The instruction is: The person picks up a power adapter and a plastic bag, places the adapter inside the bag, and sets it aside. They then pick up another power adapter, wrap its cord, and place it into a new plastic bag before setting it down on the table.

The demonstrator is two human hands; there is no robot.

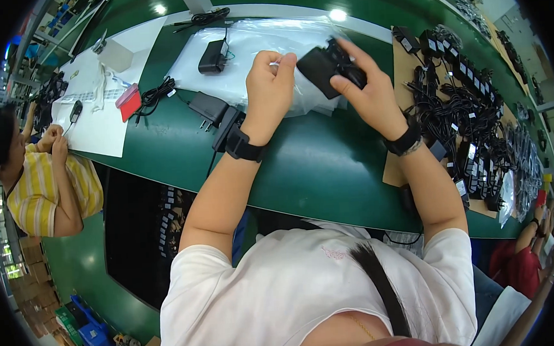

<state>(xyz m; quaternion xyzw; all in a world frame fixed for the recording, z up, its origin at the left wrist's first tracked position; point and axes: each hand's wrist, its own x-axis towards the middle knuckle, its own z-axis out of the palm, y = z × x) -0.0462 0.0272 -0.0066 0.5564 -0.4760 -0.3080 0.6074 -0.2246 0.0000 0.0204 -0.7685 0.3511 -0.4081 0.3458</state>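
white tee (283, 292), plain short sleeves (201, 272) | lil pink motif (334, 252) up front | chunky black wristbands (245, 148), both arms | thin gold chain (363, 329) too | long straight hair (377, 271) lol

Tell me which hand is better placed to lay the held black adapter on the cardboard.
Probably the right hand: it grips the black adapter and is nearer the cardboard; the left hand is farther off.

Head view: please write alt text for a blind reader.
A person's right hand holds a black adapter with bundled cable over clear plastic on a green table; the left hand, curled, is nearby. Many cabled black adapters lie piled at right.
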